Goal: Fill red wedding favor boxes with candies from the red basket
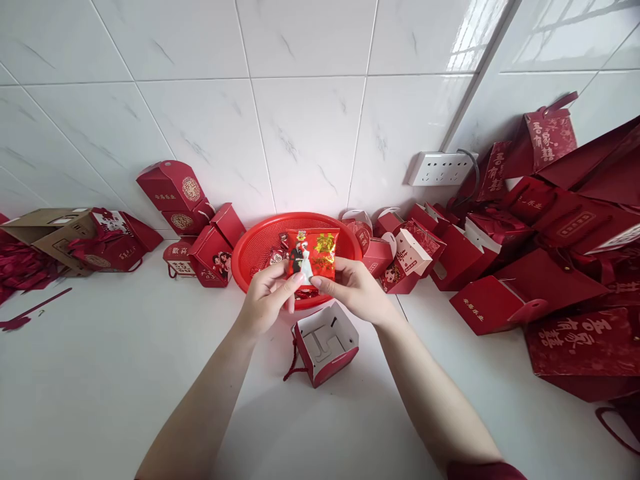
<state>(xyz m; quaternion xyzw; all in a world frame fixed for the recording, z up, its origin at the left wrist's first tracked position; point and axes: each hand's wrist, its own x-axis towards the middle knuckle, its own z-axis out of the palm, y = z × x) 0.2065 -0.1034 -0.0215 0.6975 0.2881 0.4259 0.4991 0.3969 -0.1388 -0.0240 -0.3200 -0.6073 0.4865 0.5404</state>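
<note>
Between both hands is a glossy red candy packet [323,248] printed with a couple in wedding clothes and gold lettering. My left hand [270,290] grips its left edge, thumb on the front. On the right edge my right hand [357,287] pinches it the same way. Behind and beneath the packet sits a round red plastic basket [250,243] with small wrapped sweets [276,257] inside, partly hidden by the packet and hands. Nearer to me, below the hands, an open-topped red gift box [333,363] shows its white inside, a dark red cord at its left.
Several red gift boxes [213,257] stand left of the basket. Many more boxes [465,257] crowd the right side, some stacked. Ribbons [30,267] lie at far left on the white counter [125,373]. A socket strip [443,169] is on the tiled wall.
</note>
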